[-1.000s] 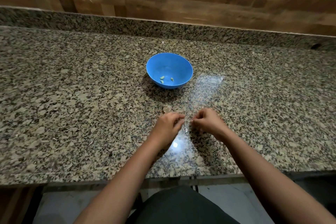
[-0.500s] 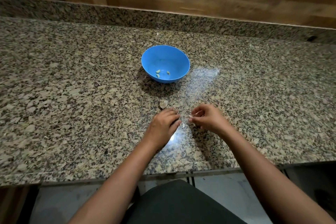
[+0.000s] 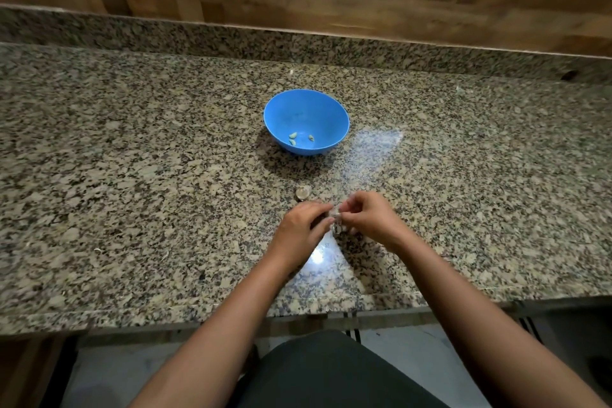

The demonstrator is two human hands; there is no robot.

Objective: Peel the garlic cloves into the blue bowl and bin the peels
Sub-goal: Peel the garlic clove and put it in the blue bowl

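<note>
Nearly hidden between curled fingertips, a small pale piece is pinched by both the left hand and the right hand just over the counter, too blurred to tell clove from peel. Farther off, the blue bowl holds three peeled cloves; a garlic lump lies between bowl and hands.

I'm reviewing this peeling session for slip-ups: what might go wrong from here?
The small garlic clove pinched between the left hand and right hand could slip onto the granite countertop; the blue bowl stands farther back. Loose peel would blend into the speckled stone and get missed, and no bin is in view.
</note>
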